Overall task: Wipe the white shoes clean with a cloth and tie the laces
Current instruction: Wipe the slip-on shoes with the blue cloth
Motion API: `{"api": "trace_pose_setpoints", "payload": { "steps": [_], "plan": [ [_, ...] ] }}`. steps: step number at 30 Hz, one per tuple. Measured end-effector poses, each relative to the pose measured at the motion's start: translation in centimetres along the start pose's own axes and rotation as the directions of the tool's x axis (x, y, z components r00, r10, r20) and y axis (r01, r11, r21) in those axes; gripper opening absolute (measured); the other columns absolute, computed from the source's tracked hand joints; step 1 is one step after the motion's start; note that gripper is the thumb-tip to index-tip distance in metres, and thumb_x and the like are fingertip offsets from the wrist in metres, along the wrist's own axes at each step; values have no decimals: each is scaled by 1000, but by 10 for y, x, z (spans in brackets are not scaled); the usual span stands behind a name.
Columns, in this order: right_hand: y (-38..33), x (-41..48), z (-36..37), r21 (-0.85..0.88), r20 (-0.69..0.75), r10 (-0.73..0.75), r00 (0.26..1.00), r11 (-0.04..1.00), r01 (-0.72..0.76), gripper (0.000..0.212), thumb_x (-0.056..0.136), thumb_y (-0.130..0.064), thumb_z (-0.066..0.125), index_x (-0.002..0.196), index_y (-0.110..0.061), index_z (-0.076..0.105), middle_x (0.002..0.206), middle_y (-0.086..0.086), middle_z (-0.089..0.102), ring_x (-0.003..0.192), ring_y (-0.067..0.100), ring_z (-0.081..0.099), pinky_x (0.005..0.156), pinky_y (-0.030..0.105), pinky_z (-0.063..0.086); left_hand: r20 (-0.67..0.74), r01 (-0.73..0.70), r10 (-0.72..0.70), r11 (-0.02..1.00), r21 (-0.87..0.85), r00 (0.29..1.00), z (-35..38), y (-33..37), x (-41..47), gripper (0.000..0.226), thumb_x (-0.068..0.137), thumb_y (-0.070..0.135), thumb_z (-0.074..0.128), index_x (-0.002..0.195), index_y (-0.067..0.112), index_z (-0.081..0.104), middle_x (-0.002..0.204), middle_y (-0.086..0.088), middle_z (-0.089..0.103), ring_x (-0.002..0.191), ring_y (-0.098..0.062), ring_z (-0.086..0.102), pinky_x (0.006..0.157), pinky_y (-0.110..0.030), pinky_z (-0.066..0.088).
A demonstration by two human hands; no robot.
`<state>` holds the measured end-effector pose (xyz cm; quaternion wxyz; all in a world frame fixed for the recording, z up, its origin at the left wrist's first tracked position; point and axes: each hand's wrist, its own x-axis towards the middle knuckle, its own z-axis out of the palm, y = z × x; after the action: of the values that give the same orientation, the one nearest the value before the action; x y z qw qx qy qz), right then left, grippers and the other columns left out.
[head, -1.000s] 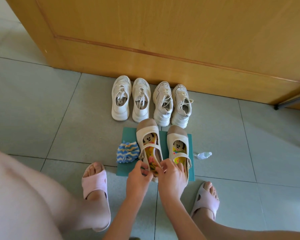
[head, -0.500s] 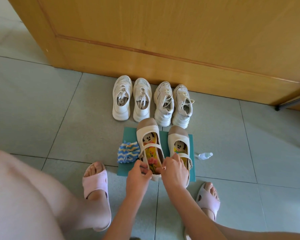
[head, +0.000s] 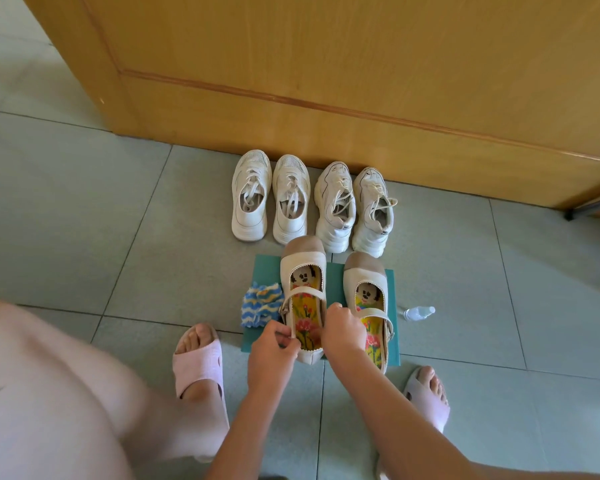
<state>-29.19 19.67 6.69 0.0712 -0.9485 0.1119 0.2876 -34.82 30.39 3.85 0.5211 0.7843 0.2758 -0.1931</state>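
Two cream strap shoes with patterned insoles stand on a green mat. My left hand pinches the heel rim of the left strap shoe. My right hand grips that shoe's right side, between it and the right strap shoe. A blue, white and yellow cloth lies on the mat's left edge, apart from both hands. Two pairs of white lace-up sneakers stand behind the mat: the left pair and the right pair, laces loose.
A small clear spray bottle lies on the tile floor right of the mat. A wooden door stands just behind the sneakers. My feet in pink slippers flank the mat's near edge; my knee fills the lower left.
Both hands have shifted from between the two strap shoes onto the heel of the left one. My right hand left the right shoe's strap; the left shoe's heel sits slightly turned.
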Motion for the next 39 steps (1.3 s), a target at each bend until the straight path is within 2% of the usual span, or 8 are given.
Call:
{"api": "trace_pose_setpoints", "payload": {
  "steps": [6, 10, 18, 23, 28, 31, 36, 39],
  "plan": [
    [0, 5, 0, 59, 46, -1, 999, 998, -2, 22, 92, -11, 54, 113, -5, 48, 108, 10, 62, 98, 26, 64, 74, 30, 51, 5, 4, -4, 1000, -17, 1000, 0, 0, 0, 10, 84, 19, 63, 85, 23, 53, 81, 2, 67, 76, -14, 65, 74, -42, 57],
    [-2, 5, 6, 156, 144, 18, 989, 987, -41, 40, 83, -21, 68, 112, -8, 43, 104, 10, 62, 93, 28, 67, 75, 37, 58, -9, 5, -5, 1000, -27, 1000, 1, 0, -1, 10, 85, 21, 63, 85, 23, 53, 80, 1, 66, 74, -14, 65, 72, -41, 57],
    [-1, 5, 8, 110, 107, 17, 994, 993, -29, 38, 91, -11, 57, 124, -4, 39, 115, 13, 60, 104, 30, 62, 80, 34, 54, -8, 25, -26, 998, -53, 1000, 2, 2, -2, 11, 86, 18, 64, 87, 21, 53, 83, 1, 65, 78, -14, 65, 75, -40, 58],
    [1, 7, 7, 214, 95, 36, 995, 975, -56, 54, 80, -50, 66, 108, -9, 46, 100, 7, 63, 92, 27, 65, 65, 32, 52, -8, 23, -24, 997, -73, 1000, 1, 2, -1, 13, 84, 15, 64, 84, 23, 53, 82, 1, 65, 77, -15, 65, 75, -41, 57],
    [-1, 5, 16, 147, 23, 17, 1000, 989, -20, 33, 91, -28, 58, 113, -8, 43, 110, 10, 63, 101, 27, 62, 78, 33, 51, -13, 24, -25, 998, -64, 1000, 2, 3, -1, 12, 85, 16, 64, 86, 22, 53, 82, 2, 64, 77, -14, 64, 75, -41, 57],
    [-3, 3, 10, 166, 37, 2, 999, 986, -8, 36, 90, -34, 59, 111, -8, 45, 107, 8, 63, 98, 26, 63, 73, 32, 51, -16, 12, -13, 999, -40, 1000, 1, 4, -1, 11, 85, 18, 64, 88, 20, 54, 82, 2, 64, 76, -12, 64, 74, -39, 57],
    [35, -11, -21, 377, -147, 114, 983, 925, -51, 34, 90, -50, 50, 105, -20, 53, 91, -1, 66, 75, 17, 63, 65, 30, 52, -160, -178, 192, 979, 97, 968, 2, 13, -8, 13, 86, 27, 64, 93, 23, 53, 86, 8, 60, 76, -4, 58, 60, -16, 45],
    [77, -16, -33, 547, -128, 243, 961, 826, -136, 25, 91, -39, 51, 105, -20, 60, 92, -1, 67, 74, 18, 64, 61, 28, 51, -48, -261, 269, 957, 127, 962, 16, 31, -19, 9, 90, 31, 58, 93, 24, 55, 86, 11, 62, 75, -1, 60, 62, -17, 52]
  ]
}}
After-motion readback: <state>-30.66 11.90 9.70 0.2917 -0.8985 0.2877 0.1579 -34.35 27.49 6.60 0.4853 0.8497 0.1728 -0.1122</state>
